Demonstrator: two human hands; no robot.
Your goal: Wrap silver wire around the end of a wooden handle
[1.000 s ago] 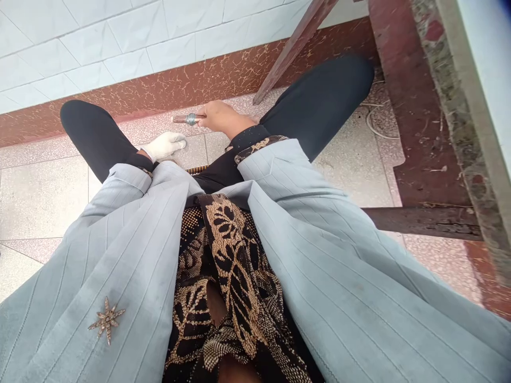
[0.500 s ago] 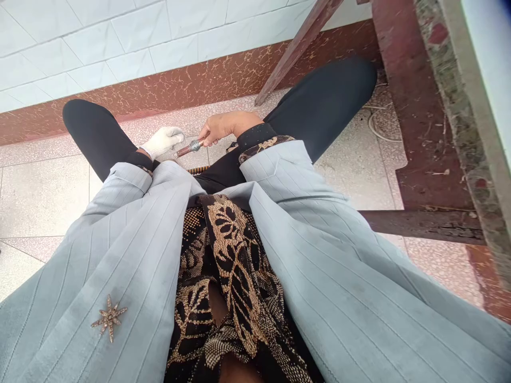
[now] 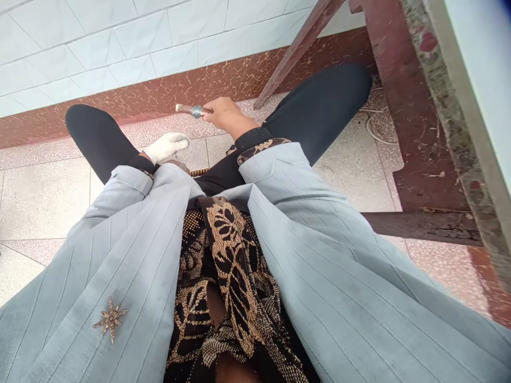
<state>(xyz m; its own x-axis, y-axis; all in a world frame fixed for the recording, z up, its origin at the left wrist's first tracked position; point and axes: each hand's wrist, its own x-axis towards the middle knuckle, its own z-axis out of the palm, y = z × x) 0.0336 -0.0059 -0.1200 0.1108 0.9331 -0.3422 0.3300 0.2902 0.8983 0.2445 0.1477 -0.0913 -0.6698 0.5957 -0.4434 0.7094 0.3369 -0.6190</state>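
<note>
My right hand (image 3: 227, 114), bare, is closed around one end of a short brown stick-like tool (image 3: 186, 109). A silver wire-like band wraps its middle, and its pale end points left, raised above the floor. My left hand (image 3: 165, 147), in a white glove, is low between my knees with the fingers curled together. Close under it a brownish rounded thing (image 3: 178, 164) shows partly past the coat edge; its kind is unclear. What the gloved fingers hold is hidden. A yellow-and-black striped edge (image 3: 198, 172) lies just right of it.
A white tiled wall (image 3: 139, 32) with a reddish-brown base strip (image 3: 159, 88) stands in front of my knees. At right are a worn dark red wooden frame (image 3: 423, 133), a slanted wooden leg (image 3: 297, 56) and a pale cable (image 3: 377, 133) on the tiled floor (image 3: 43, 197).
My right hand has lifted the brown tool up and away from my left hand, towards the wall. The gloved hand has stayed nearly in place, and the brownish thing beneath it shows more.
</note>
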